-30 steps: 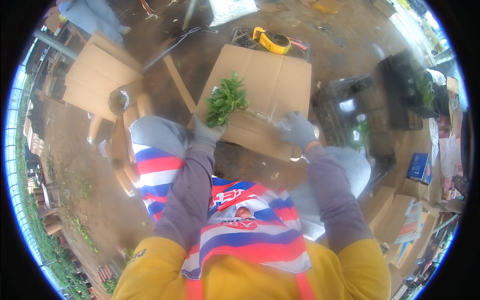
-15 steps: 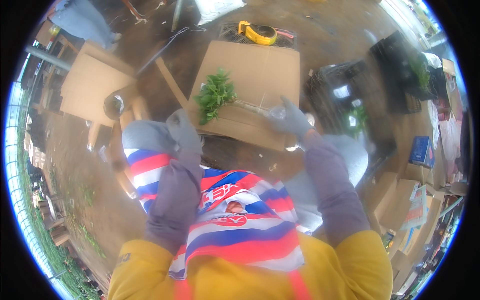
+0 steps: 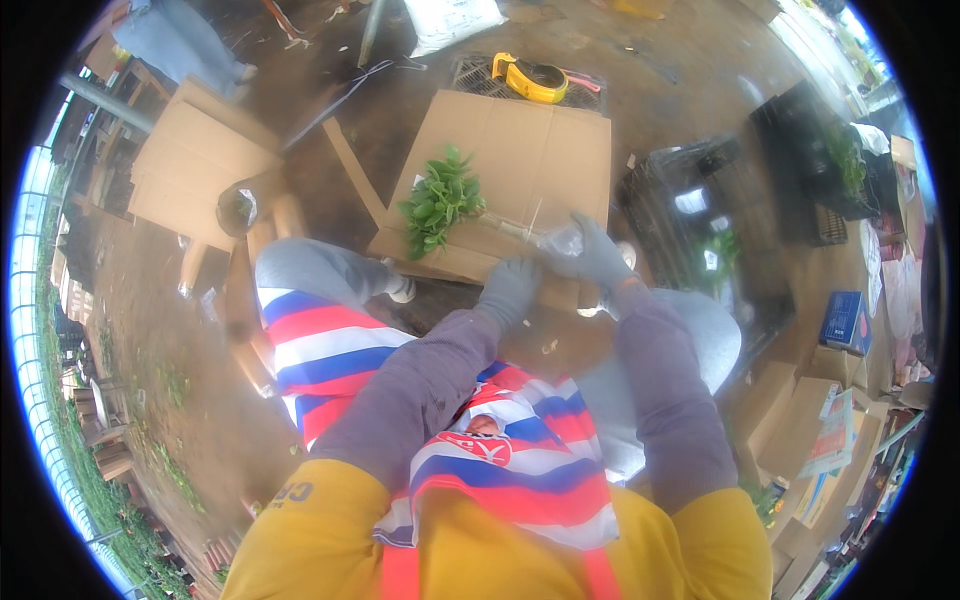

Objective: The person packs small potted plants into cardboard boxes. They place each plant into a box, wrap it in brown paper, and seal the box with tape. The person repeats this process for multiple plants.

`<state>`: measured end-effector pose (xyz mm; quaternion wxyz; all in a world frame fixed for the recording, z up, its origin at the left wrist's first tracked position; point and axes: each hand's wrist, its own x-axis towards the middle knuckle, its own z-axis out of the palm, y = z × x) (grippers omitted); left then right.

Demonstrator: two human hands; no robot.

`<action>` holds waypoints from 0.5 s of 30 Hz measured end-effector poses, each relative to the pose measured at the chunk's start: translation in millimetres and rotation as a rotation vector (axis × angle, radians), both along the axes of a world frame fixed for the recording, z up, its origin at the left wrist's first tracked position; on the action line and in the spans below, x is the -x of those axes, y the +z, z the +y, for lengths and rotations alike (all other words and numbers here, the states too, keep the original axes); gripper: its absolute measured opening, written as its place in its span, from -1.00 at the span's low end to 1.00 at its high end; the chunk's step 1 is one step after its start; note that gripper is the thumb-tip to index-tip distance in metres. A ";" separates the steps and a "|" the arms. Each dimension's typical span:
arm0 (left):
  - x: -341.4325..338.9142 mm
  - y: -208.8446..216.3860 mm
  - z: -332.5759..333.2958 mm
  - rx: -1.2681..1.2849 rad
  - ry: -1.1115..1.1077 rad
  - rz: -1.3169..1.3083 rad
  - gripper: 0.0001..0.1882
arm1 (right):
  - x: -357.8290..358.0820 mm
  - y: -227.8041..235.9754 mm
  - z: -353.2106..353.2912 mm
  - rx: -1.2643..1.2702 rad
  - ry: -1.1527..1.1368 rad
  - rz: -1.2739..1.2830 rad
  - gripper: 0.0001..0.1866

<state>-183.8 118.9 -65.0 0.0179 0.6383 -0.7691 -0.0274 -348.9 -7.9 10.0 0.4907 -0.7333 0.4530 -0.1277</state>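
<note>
A bundle of leafy green stems lies across a flat cardboard box in front of me, leaves to the left and stem ends to the right. My gloved right hand is closed on clear plastic at the stem ends; whether it wraps them cannot be made out. Just left of it, my gloved left hand is at the box's near edge, fingers forward and somewhat blurred, with nothing visible in them.
A yellow tape dispenser rests on a black crate beyond the box. To the right stand black crates, one holding greenery. More cardboard stands at the left, beside a brown tape roll. A white sack lies at the back.
My left hand has moved right, from beside my left knee to the box's near edge near my right hand. My right hand remains at the plastic. The view has shifted slightly.
</note>
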 end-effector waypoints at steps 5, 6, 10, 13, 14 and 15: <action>-15.3 2.1 -0.7 0.193 -0.144 0.136 -0.83 | 12.0 2.2 0.6 0.146 0.043 0.212 0.04; -16.7 4.4 -0.8 0.145 -0.139 0.104 -0.84 | 14.7 2.5 2.7 0.164 0.049 0.237 -0.06; -18.4 19.4 0.1 0.076 -0.117 0.096 -0.88 | 15.6 6.6 10.2 0.359 0.049 0.301 -0.15; -23.9 30.3 2.1 0.096 -0.157 0.156 -0.94 | 9.5 17.8 11.0 0.117 -0.027 0.371 0.11; -26.3 32.9 2.0 0.207 -0.184 0.202 -0.94 | 6.9 23.1 10.5 0.061 -0.006 0.319 0.12; -27.9 34.5 1.5 0.275 -0.200 0.234 -0.94 | 6.0 29.5 9.7 0.007 0.015 0.268 0.13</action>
